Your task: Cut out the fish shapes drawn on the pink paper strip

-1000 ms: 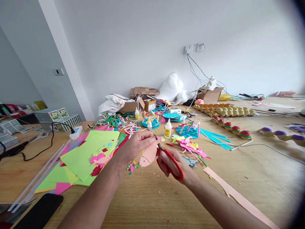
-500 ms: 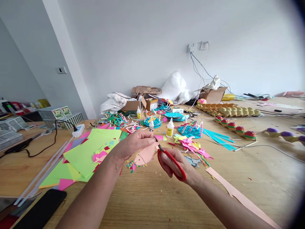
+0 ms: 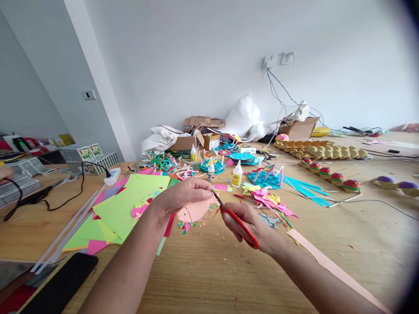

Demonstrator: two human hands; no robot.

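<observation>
My left hand [image 3: 183, 194] pinches a pale pink paper fish [image 3: 194, 212] above the table, its head with a drawn eye and gill line pointing left. Part of the fish is covered by my fingers. Red-handled scissors [image 3: 238, 223] are in my right hand [image 3: 246, 222], fingers wrapped round the handles. The dark blades reach up and left to the tail end of the fish, close to my left fingertips. Under the fish lie small colourful paper dots [image 3: 187, 226]. A long pale pink paper strip [image 3: 327, 263] rests beside my right forearm.
Green paper sheets [image 3: 127, 205] lie left, near a black phone [image 3: 62, 283]. Beyond my hands stand glue bottles [image 3: 236, 175] and blue woven pieces [image 3: 266, 178]. Pink paper scraps [image 3: 268, 199], painted egg-carton strips [image 3: 337, 179] and a cable are at right. Part of another person's hand [image 3: 4, 172] shows far left.
The view has shifted slightly, so the table things sit further right. The fish has tilted and moved a little left in my left hand. Another person's hand has appeared at the far left edge.
</observation>
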